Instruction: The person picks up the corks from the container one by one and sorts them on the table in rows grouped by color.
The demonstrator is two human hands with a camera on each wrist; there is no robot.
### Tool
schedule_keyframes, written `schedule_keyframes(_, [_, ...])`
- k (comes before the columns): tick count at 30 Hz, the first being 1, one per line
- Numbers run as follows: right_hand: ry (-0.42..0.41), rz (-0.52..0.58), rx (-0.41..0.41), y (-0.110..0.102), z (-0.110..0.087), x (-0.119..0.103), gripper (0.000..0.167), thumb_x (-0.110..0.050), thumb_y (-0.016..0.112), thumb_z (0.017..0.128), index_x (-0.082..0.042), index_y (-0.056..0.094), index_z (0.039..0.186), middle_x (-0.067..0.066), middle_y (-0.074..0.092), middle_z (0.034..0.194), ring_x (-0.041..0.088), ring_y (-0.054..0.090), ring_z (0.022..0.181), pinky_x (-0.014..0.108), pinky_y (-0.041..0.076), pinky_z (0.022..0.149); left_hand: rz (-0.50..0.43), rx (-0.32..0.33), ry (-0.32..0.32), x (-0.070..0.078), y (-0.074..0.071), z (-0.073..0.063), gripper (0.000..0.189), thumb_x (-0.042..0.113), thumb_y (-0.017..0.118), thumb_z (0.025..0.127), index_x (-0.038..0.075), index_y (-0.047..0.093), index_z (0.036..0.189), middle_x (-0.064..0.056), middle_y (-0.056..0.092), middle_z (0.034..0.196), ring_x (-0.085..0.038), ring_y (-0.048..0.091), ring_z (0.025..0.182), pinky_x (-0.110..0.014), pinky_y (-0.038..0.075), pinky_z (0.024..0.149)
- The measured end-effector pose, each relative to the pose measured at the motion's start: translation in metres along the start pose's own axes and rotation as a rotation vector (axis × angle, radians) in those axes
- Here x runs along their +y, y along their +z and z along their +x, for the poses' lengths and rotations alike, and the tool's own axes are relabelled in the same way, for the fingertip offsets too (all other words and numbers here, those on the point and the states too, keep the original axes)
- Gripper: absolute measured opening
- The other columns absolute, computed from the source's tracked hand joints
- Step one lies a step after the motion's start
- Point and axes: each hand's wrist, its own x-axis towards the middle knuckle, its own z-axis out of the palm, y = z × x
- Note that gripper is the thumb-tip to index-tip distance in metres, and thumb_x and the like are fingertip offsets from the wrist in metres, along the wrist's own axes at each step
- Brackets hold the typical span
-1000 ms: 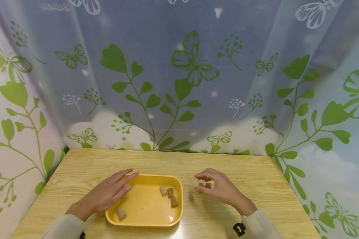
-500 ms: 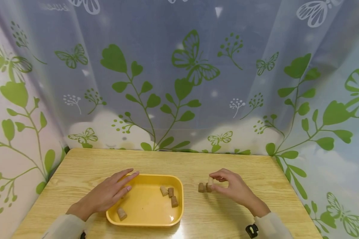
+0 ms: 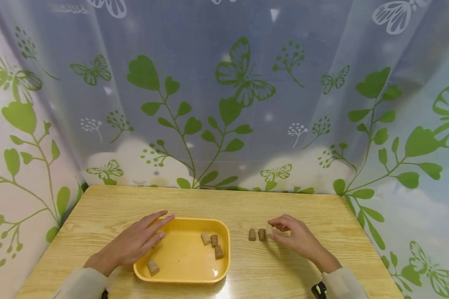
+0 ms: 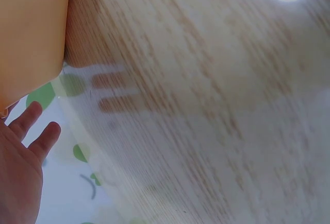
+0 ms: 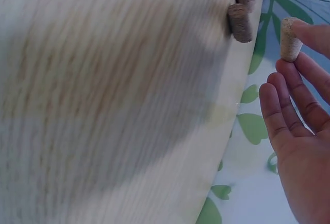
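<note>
My right hand (image 3: 300, 237) pinches a pale tapered cork stopper (image 5: 289, 48) between thumb and fingers, at the right end of a short row. Two darker cork stoppers stand on the table to its left, one (image 3: 252, 235) at the row's end and one (image 3: 262, 234) right beside the pale one. The left hand (image 3: 136, 240) lies with extended fingers over the left rim of a yellow tray (image 3: 179, 265). Inside the tray, a cork stopper (image 3: 153, 267) lies at the lower left, and several others cluster near the right wall, among them a brown stopper (image 3: 218, 252).
The wooden table (image 3: 321, 216) reaches back to a patterned curtain (image 3: 209, 124) with green leaves and butterflies, which also hangs along both sides. A dark band (image 3: 319, 290) sits at the right sleeve.
My right hand has moved right with the pale stopper, passing the two dark ones and coming down beside them. The left hand and the tray have stayed put.
</note>
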Motion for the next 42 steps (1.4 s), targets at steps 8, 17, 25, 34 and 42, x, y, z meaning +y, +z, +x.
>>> schedule_keyframes(8, [-0.009,-0.015,-0.006,0.003,-0.001,0.011,0.036,-0.022,0.081,0.102,-0.006,0.075,0.133,0.001,0.074,0.122,0.023,0.072,0.106,0.039,0.064,0.093,0.007,-0.002,-0.002,0.0,0.0,0.001,0.053,0.036,0.044,0.12,0.027,0.039,0.172,-0.014,0.041,0.173,-0.043,0.051,0.151,-0.071,0.048,0.113])
schedule_keyframes(17, [-0.003,-0.014,-0.01,0.005,-0.002,0.02,0.036,-0.02,0.082,0.1,-0.005,0.076,0.132,0.001,0.074,0.119,0.021,0.071,0.103,0.039,0.063,0.092,0.0,0.0,0.002,0.0,-0.001,0.003,0.053,0.036,0.044,0.12,0.027,0.038,0.172,-0.015,0.042,0.172,-0.044,0.051,0.15,-0.072,0.047,0.113])
schedule_keyframes(25, [0.004,-0.004,-0.04,0.007,-0.001,0.028,0.038,-0.018,0.081,0.1,-0.002,0.075,0.134,0.006,0.074,0.116,0.019,0.069,0.101,0.033,0.064,0.088,-0.007,-0.005,-0.003,0.001,-0.001,0.003,0.054,0.036,0.043,0.12,0.028,0.037,0.172,-0.016,0.042,0.173,-0.044,0.05,0.151,-0.072,0.046,0.114])
schedule_keyframes(34, [0.004,0.002,-0.059,0.01,-0.001,0.029,0.037,-0.017,0.08,0.101,0.0,0.074,0.134,0.007,0.073,0.115,0.02,0.07,0.101,0.031,0.064,0.087,-0.004,-0.007,-0.004,0.001,-0.001,0.002,0.053,0.036,0.043,0.12,0.026,0.038,0.172,-0.016,0.041,0.173,-0.043,0.05,0.152,-0.072,0.046,0.114])
schedule_keyframes(42, [-0.001,0.027,-0.062,0.013,-0.002,0.028,0.037,-0.016,0.08,0.101,0.002,0.074,0.133,0.009,0.073,0.114,0.019,0.07,0.099,0.032,0.064,0.086,-0.009,-0.007,-0.009,0.0,0.0,0.001,0.054,0.037,0.043,0.12,0.028,0.037,0.172,-0.015,0.042,0.173,-0.043,0.05,0.152,-0.071,0.046,0.115])
